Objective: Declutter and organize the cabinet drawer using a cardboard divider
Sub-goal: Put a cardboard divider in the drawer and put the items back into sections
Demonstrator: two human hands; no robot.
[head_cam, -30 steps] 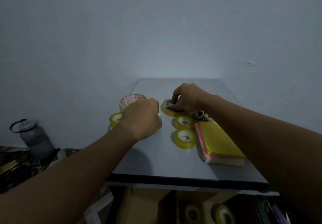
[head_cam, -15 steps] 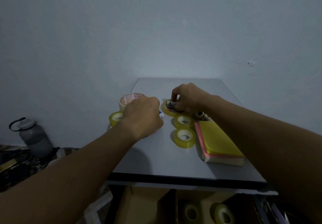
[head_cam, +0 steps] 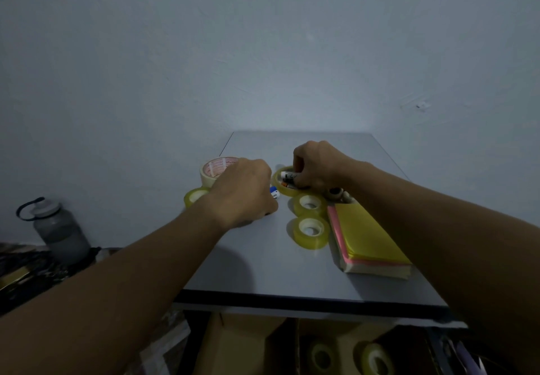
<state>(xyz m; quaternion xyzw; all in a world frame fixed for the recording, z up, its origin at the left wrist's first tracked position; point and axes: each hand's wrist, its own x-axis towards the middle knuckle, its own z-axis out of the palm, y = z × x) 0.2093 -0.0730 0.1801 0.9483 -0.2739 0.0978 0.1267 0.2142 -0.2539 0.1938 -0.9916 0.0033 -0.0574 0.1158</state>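
Drawer [head_cam: 292, 348]: open below the cabinet top [head_cam: 263, 257], cut off by the frame's bottom edge; interior dim.
Cardboard divider [head_cam: 280, 342]: stands upright in the drawer, splitting it into compartments; two yellow tape rolls [head_cam: 375, 360] lie to its right, partly cropped.
Right hand [head_cam: 317, 165]: fingers curled down around small tubes [head_cam: 289, 179] over a yellow roll [head_cam: 282, 186]; tube print unreadable.
Left hand [head_cam: 244, 193]: closed into a loose fist on the top; contents cannot be told. A blue-and-white bit [head_cam: 273, 191] shows at its knuckles.
Hidden: left hand covers part of a large beige roll [head_cam: 214, 170] and a yellow roll [head_cam: 194, 196].
Writing: red print on the beige roll, too blurred to read.
Nearby: two more yellow rolls [head_cam: 311, 228] just beside a paper stack [head_cam: 368, 243], yellow over pink.
Floor, left: grey bottle [head_cam: 58, 228] against the wall.
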